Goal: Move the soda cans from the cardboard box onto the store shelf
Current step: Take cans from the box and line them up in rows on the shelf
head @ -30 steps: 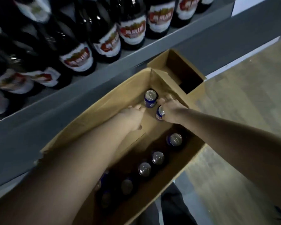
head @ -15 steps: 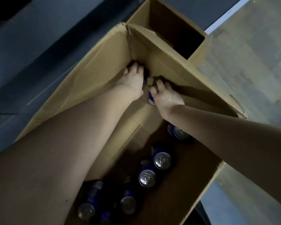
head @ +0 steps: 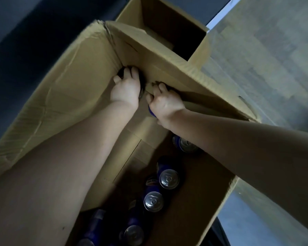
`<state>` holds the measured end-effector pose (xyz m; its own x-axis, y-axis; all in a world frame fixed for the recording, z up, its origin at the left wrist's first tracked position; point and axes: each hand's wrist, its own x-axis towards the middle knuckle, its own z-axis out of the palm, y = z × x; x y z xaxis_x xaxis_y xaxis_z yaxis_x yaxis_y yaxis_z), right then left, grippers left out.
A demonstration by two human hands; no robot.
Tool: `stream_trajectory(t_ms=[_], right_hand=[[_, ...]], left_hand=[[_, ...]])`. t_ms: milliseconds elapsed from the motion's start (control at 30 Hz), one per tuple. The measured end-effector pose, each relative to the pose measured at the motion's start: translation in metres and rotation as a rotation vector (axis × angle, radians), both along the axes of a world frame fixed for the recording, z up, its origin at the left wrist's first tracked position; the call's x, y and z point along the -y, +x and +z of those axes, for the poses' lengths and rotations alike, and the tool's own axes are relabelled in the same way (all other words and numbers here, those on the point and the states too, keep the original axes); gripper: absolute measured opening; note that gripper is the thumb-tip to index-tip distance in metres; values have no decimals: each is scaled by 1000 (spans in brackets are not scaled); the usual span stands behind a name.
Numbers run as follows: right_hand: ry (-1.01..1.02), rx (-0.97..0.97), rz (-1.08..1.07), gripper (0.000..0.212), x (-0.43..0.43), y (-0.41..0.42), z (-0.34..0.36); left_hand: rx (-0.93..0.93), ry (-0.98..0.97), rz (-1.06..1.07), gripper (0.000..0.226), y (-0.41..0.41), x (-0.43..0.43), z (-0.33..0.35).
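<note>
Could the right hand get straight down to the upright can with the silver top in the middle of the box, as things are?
Probably yes. That can stands upright on the open box floor with nothing over it. The right hand is busy at the far end of the cardboard box, apparently closed on another can.

Two bare forearms with no sleeves, watch, bracelet or rings, ending in an ungloved left hand and right hand with short, unpainted nails.
</note>
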<state>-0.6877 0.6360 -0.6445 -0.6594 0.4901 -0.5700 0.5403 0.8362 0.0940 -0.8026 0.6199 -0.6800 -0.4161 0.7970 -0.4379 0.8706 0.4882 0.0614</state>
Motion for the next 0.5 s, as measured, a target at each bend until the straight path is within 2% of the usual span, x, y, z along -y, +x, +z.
stream_trajectory(t_ms=[100, 200, 367, 500], right_hand=[[-31, -41, 20, 68, -1, 10, 3], [-120, -60, -37, 69, 1, 22, 8], [-224, -24, -188, 74, 9, 34, 16], [-319, -45, -227, 63, 11, 41, 30]], left_hand=[[-7, -24, -19, 80, 6, 8, 7], [-36, -7, -63, 71, 10, 20, 13], [9, -147, -118, 79, 16, 50, 26], [55, -207, -117, 75, 14, 80, 38]])
